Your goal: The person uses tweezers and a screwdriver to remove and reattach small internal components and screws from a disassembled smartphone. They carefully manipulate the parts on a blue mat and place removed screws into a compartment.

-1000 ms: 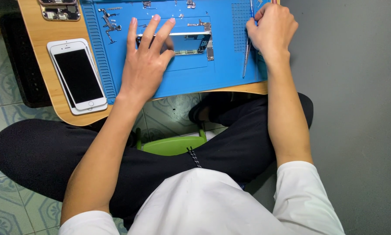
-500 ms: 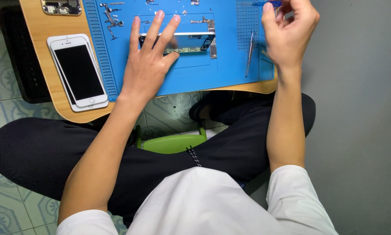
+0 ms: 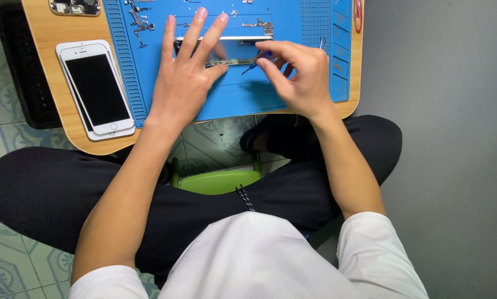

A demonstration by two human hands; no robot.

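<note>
An opened phone housing lies on the blue work mat, toward the mat's far middle. It is a thin rectangular shell with a bright metal rim along its far edge and dark, narrow parts along its near edge; the mat's blue shows through its middle.

The left hand lies flat on it, fingers spread wide and pointing far, the palm on the mat just near the housing. It grips nothing, only presses down.

The right hand is pinched narrow around a small blue-handled tool, thumb and forefinger closed on it, the tip angled left toward the housing's near right corner. Whether the tip touches cannot be told.

Small metal parts and screws sit scattered on the mat's far left. The mat covers most of a light wooden surface. On the bare wood to the left lies a white phone, screen dark, stacked on another white panel. A circuit board shows at the far left edge.

Nearer, the person's dark trousers cross over a green stool.
</note>
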